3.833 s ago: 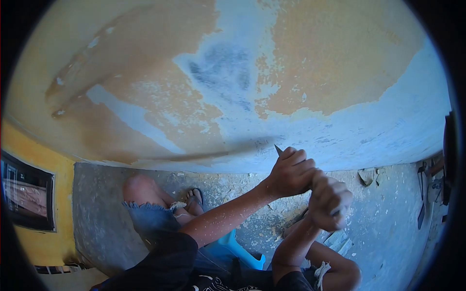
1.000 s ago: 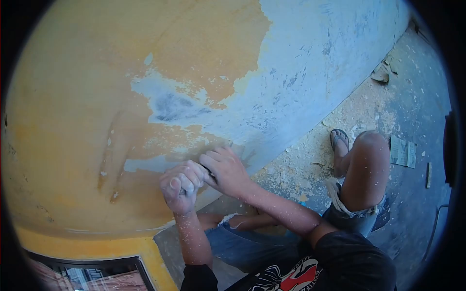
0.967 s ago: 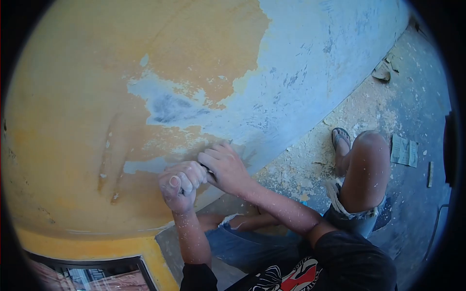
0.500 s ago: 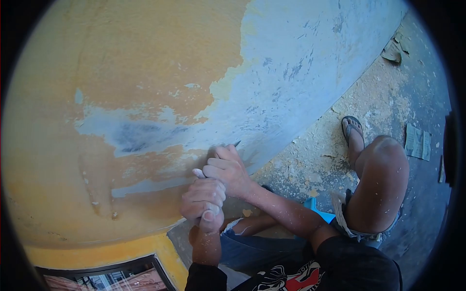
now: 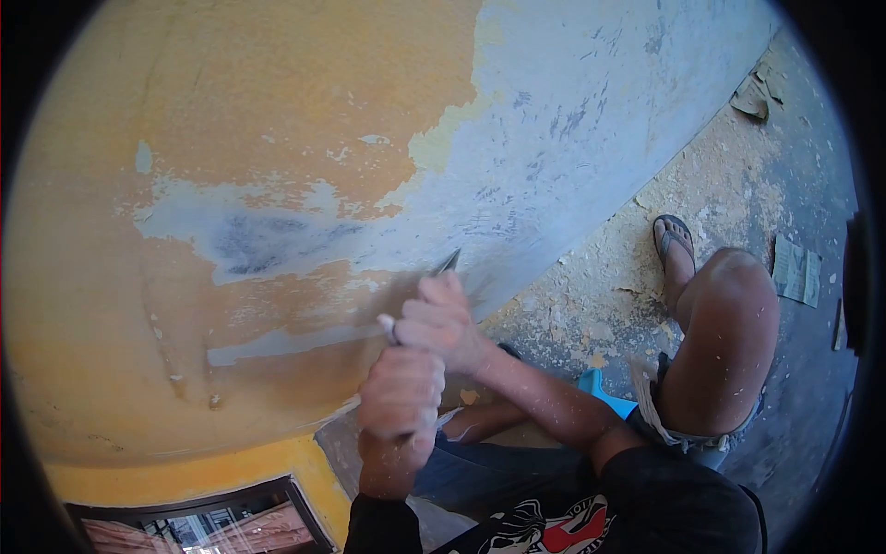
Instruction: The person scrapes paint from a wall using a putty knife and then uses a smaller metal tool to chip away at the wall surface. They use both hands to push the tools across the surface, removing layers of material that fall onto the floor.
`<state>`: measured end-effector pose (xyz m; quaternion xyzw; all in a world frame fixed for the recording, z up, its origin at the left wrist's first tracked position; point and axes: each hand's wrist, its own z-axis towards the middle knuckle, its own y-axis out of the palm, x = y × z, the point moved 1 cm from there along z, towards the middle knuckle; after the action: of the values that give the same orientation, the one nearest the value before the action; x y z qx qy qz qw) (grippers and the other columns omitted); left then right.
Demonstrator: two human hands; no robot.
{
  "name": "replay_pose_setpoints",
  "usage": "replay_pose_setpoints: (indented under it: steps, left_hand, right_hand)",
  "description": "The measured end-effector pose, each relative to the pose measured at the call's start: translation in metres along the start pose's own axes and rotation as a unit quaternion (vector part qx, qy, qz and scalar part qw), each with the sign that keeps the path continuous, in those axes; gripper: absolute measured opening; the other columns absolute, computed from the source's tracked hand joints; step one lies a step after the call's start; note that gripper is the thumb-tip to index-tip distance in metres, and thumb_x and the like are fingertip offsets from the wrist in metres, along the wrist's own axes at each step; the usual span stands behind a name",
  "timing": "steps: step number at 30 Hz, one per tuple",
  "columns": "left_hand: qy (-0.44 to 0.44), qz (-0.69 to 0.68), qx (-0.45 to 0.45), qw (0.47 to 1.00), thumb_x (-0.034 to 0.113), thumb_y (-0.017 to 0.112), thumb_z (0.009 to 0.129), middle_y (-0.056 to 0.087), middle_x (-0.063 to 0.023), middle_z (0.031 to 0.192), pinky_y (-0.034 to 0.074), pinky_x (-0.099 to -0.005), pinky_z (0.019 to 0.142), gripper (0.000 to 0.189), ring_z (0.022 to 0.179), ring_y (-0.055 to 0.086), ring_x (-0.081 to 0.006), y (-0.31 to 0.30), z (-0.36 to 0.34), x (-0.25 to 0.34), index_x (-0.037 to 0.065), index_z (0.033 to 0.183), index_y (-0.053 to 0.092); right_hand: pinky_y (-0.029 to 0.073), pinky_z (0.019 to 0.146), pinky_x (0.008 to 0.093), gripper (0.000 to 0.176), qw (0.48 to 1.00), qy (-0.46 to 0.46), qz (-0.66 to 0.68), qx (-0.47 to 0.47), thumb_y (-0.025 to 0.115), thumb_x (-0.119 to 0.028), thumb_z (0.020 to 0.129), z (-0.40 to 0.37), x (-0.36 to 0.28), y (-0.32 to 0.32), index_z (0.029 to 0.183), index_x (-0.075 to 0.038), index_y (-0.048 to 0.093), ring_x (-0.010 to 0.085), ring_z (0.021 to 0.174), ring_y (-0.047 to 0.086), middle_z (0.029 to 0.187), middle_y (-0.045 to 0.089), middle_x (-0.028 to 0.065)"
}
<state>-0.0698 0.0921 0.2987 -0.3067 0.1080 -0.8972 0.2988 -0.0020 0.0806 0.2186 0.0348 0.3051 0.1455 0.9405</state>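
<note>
Dusty and closed, my right hand [image 5: 438, 323] grips a scraper [image 5: 449, 262] whose narrow, pointed metal blade sticks out beyond the fingers against the wall [image 5: 314, 175]. My left hand [image 5: 401, 392] is a fist directly below and touching the right one, wrapped at the lower end of the same tool. The handle is mostly hidden by the fingers, and the left hand is slightly blurred. Around the blade the wall is pale and scratched; orange-yellow paint remains on its left part.
Paint flakes litter the floor [image 5: 591, 300] along the wall's base. My bent knee [image 5: 729, 323] and sandalled foot [image 5: 674, 242] are at right, near a folded paper piece [image 5: 796, 270]. A blue plastic object [image 5: 604, 392] lies beneath me. A framed glass pane [image 5: 198, 528] is at lower left.
Both hands have shifted slightly, the left one up and to the right. The blade shows more and its tip is higher on the wall. The view has moved a little.
</note>
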Motion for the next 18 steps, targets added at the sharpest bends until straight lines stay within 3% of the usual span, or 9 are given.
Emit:
replay_pose_setpoints:
  steps: [4, 8, 10, 11, 13, 14, 17, 18]
  left_hand:
    - [-0.072, -0.068, -0.047, 0.994, 0.029, 0.06, 0.093, 0.043, -0.0047, 0.047, 0.041, -0.0368, 0.045, 0.048, 0.038, 0.041, -0.021, -0.004, -0.006, -0.02, 0.005, 0.057, 0.04]
    - [-0.019, -0.073, -0.076, 0.994, 0.027, 0.061, 0.092, 0.044, -0.0047, 0.048, 0.043, -0.0352, 0.046, 0.045, 0.039, 0.041, -0.02, 0.007, -0.006, -0.013, 0.005, 0.058, 0.04]
    - [-0.058, -0.015, 0.026, 0.998, 0.028, 0.061, 0.092, 0.042, -0.0035, 0.046, 0.044, -0.0324, 0.046, 0.047, 0.038, 0.041, -0.0187, 0.01, -0.017, -0.031, 0.006, 0.056, 0.04]
    - [-0.055, -0.017, 0.027, 0.998, 0.028, 0.061, 0.092, 0.042, -0.0035, 0.046, 0.044, -0.0324, 0.046, 0.047, 0.038, 0.041, -0.0187, 0.012, -0.019, -0.03, 0.006, 0.056, 0.04]
    - [-0.027, -0.011, -0.015, 0.999, 0.029, 0.062, 0.091, 0.041, -0.0022, 0.044, 0.045, -0.0309, 0.045, 0.052, 0.036, 0.04, -0.0177, 0.017, -0.023, -0.031, 0.007, 0.051, 0.037]
    - [0.017, -0.068, -0.107, 0.992, 0.029, 0.063, 0.09, 0.039, -0.0013, 0.043, 0.044, -0.0313, 0.043, 0.054, 0.034, 0.039, -0.0179, 0.015, -0.011, -0.023, 0.008, 0.049, 0.035]
    - [0.025, -0.09, -0.115, 0.989, 0.03, 0.063, 0.09, 0.039, -0.0019, 0.043, 0.045, -0.0316, 0.044, 0.055, 0.035, 0.041, -0.0178, 0.007, -0.009, -0.021, 0.008, 0.048, 0.036]
    - [0.001, -0.064, -0.124, 0.99, 0.022, 0.059, 0.083, 0.046, -0.0046, 0.05, 0.052, -0.0374, 0.054, 0.04, 0.044, 0.049, -0.0212, -0.001, -0.01, -0.02, 0.007, 0.05, 0.04]
  right_hand:
    - [0.029, 0.063, 0.0387, 0.038, 1.0, 0.017, 0.01, -0.009, 0.077, -0.013, 0.083, -0.006, 0.02, 0.001, 0.065, -0.016, 0.043, 0.0197, 0.063, 0.04, 0.063, 0.035, -0.0011]
    - [0.029, 0.062, 0.039, 0.038, 1.0, 0.008, 0.013, -0.008, 0.076, -0.013, 0.082, -0.005, 0.014, -0.01, 0.065, -0.016, 0.043, 0.0195, 0.063, 0.04, 0.064, 0.036, -0.0015]
    - [0.033, 0.065, 0.0383, 0.03, 0.999, 0.021, -0.017, -0.029, 0.073, -0.013, 0.085, -0.012, 0.031, -0.006, 0.069, -0.016, 0.048, 0.0194, 0.069, 0.046, 0.067, 0.039, -0.0012]
    - [0.033, 0.065, 0.0383, 0.03, 0.999, 0.017, -0.019, -0.029, 0.073, -0.013, 0.085, -0.016, 0.031, -0.007, 0.069, -0.016, 0.048, 0.0194, 0.069, 0.046, 0.067, 0.039, -0.0012]
    - [0.032, 0.065, 0.0385, 0.03, 0.999, 0.02, -0.041, -0.005, 0.073, -0.013, 0.084, -0.024, 0.028, -0.009, 0.07, -0.016, 0.047, 0.0197, 0.069, 0.045, 0.067, 0.038, -0.0007]
    - [0.031, 0.064, 0.0388, 0.03, 1.0, 0.019, -0.006, 0.005, 0.074, -0.013, 0.084, -0.015, 0.016, -0.016, 0.07, -0.016, 0.047, 0.02, 0.068, 0.043, 0.067, 0.037, -0.0005]
    - [0.029, 0.062, 0.0401, 0.042, 0.999, -0.002, 0.047, 0.018, 0.077, -0.004, 0.081, -0.011, 0.017, -0.009, 0.064, -0.015, 0.04, 0.0199, 0.06, 0.037, 0.063, 0.033, 0.0008]
    - [0.029, 0.062, 0.0399, 0.043, 0.999, -0.004, 0.034, 0.018, 0.077, -0.005, 0.082, -0.008, 0.018, -0.007, 0.064, -0.014, 0.039, 0.02, 0.06, 0.037, 0.063, 0.034, 0.0006]
